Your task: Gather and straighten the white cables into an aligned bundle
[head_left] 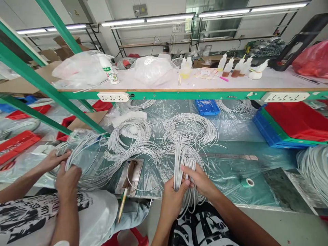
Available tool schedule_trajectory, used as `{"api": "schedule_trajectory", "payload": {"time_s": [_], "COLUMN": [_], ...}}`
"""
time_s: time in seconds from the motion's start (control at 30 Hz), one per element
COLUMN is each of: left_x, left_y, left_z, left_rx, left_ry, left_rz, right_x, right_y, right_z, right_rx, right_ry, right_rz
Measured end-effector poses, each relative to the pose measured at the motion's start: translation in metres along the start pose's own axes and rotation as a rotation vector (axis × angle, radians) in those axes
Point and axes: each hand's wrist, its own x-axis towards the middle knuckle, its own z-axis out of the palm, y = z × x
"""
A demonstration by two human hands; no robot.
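Your left hand (172,198) and right hand (198,179) both close around the bundle of thin white flexible cables (183,169), held upright above the desk's (230,177) near edge. It looks light, limp and slippery; grip near the gathered ends.

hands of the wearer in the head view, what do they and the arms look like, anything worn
Both arms are bare to the frame edge: no sleeves, gloves, watch or rings show on the left hand or right hand. Below them a black garment with white print covers the lap.
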Motion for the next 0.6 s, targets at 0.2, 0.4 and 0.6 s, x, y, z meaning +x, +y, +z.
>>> {"api": "schedule_trajectory", "payload": {"time_s": [0.2,0.4,0.6], "left_x": [0.005,0.013,0.016], "left_y": [-0.027,-0.027,-0.025], "left_z": [-0.014,-0.024,-0.022], "left_rx": [-0.213,-0.356,-0.288], "left_ry": [0.084,-0.037,-0.094], "left_rz": [-0.027,-0.053,-0.083], "right_x": [0.004,0.005,0.013], "right_y": [-0.006,-0.011,-0.006], "right_z": [0.001,0.007,0.015], "right_rx": [-0.022,-0.025,0.066], "right_ry": [-0.023,-0.081,-0.039], "right_rz": [-0.143,-0.202,-0.132]}}
